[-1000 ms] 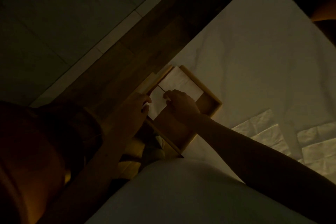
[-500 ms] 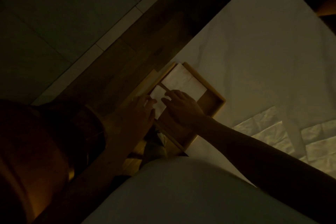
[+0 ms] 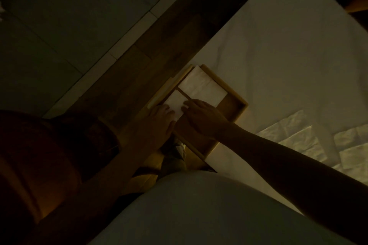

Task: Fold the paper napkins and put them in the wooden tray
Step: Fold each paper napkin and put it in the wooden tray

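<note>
Pressed flat in the near compartment of the wooden tray (image 3: 237,103), under the straight, slightly spread fingertips of left hand (image 3: 159,118) and right hand (image 3: 204,118): folded napkin (image 3: 174,101); beyond the divider (image 3: 184,95), second folded napkin (image 3: 203,87); well apart on the cloth (image 3: 278,45), unfolded napkins (image 3: 298,132).

Dim light. Table (image 3: 278,42) covered in wrinkled white cloth (image 3: 310,77). Wooden tray (image 3: 241,110) sits at its left edge. Unfolded paper napkins (image 3: 296,135) lie flat at right, well apart from tray.

One head-worn camera looks steeply down past the person's lap, rolled so the desk (image 3: 278,45) edge runs diagonally. The wooden tray (image 3: 232,105) lies close, mid-frame, in dim light.
</note>
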